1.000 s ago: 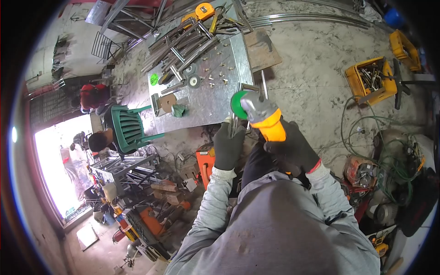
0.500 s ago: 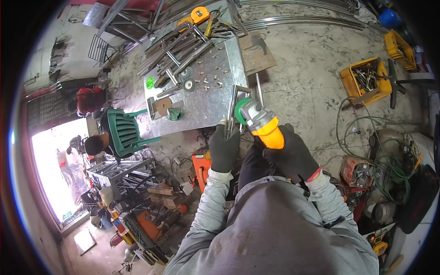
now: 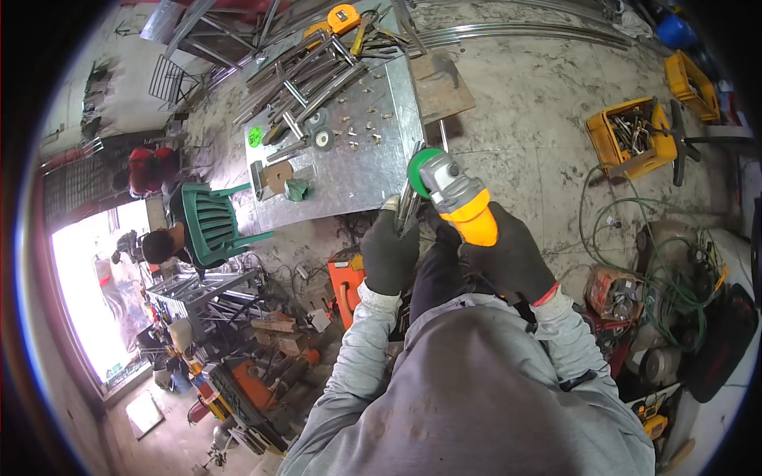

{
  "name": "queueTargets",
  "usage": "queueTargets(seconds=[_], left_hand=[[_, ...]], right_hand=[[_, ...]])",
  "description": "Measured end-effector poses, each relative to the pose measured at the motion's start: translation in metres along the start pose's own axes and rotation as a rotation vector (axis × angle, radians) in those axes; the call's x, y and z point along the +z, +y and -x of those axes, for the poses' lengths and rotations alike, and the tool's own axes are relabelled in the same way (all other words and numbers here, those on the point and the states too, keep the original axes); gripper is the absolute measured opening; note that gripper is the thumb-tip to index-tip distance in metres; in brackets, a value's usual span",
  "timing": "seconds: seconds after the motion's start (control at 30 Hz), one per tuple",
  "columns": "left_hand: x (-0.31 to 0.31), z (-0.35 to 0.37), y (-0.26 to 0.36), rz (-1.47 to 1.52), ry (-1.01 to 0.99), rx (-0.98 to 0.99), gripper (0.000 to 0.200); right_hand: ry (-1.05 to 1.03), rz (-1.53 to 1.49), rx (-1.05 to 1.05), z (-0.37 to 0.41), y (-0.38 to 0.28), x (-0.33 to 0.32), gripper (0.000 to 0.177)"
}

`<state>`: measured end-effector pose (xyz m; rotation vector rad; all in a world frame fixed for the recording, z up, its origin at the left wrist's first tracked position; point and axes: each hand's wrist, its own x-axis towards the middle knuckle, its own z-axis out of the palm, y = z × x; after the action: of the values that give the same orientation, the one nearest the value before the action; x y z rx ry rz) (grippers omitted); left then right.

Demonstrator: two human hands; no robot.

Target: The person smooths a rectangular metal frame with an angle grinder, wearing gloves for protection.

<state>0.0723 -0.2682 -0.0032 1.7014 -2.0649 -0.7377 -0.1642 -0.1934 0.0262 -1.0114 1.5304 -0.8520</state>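
Observation:
My right hand (image 3: 514, 252), in a dark glove, is wrapped round the yellow body of an angle grinder (image 3: 464, 208). Its green disc (image 3: 423, 171) overlaps the upper part of a shiny metal tube piece (image 3: 408, 208). That piece is gripped in my gloved left hand (image 3: 390, 252), close to the near right corner of the metal-topped table (image 3: 361, 178). On the tabletop lie two small grinding wheels (image 3: 321, 140), several small metal bits (image 3: 354, 136), a brown disc (image 3: 278, 176) and a crumpled green cloth (image 3: 296, 189).
Metal tubes (image 3: 298, 83) and a yellow tape measure (image 3: 343, 19) are piled at the table's far end. A green chair (image 3: 213, 222) stands left, with a person (image 3: 163, 244) beside it. Yellow crates (image 3: 635, 139) and a coiled green hose (image 3: 675, 293) lie on the right.
The metal piece in my left hand has turned, so its open frame shape now shows as a narrow bundle. The grinder has shifted slightly up and right, its disc still against the piece.

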Motion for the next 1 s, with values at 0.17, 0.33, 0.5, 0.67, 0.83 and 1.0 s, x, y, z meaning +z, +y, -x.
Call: queueTargets(seconds=[0.17, 0.33, 0.5, 0.67, 0.83, 1.0], left_hand=[[0.003, -0.001, 0.002, -0.034, 0.016, 0.017, 0.053], [-0.002, 0.002, 0.005, -0.031, 0.003, -0.065, 0.048], [0.0, -0.001, -0.002, -0.077, 0.033, 0.081, 0.049], [-0.003, -0.002, -0.005, -0.126, -0.049, 0.127, 0.052], [-0.002, -0.001, -0.005, -0.17, -0.078, 0.131, 0.048], [-0.002, 0.001, 0.001, -0.179, -0.054, 0.116, 0.047]], right_hand=[[0.013, 0.274, -0.156, 0.009, -0.005, 0.008, 0.051], [0.046, 0.142, -0.019, -0.001, -0.009, -0.006, 0.05], [0.087, -0.035, 0.0, 0.007, -0.01, -0.025, 0.051], [0.032, 0.072, -0.017, 0.015, -0.001, -0.016, 0.053], [-0.027, 0.128, -0.056, 0.022, 0.004, 0.003, 0.065], [0.06, 0.191, 0.008, 0.011, -0.013, -0.001, 0.055]])
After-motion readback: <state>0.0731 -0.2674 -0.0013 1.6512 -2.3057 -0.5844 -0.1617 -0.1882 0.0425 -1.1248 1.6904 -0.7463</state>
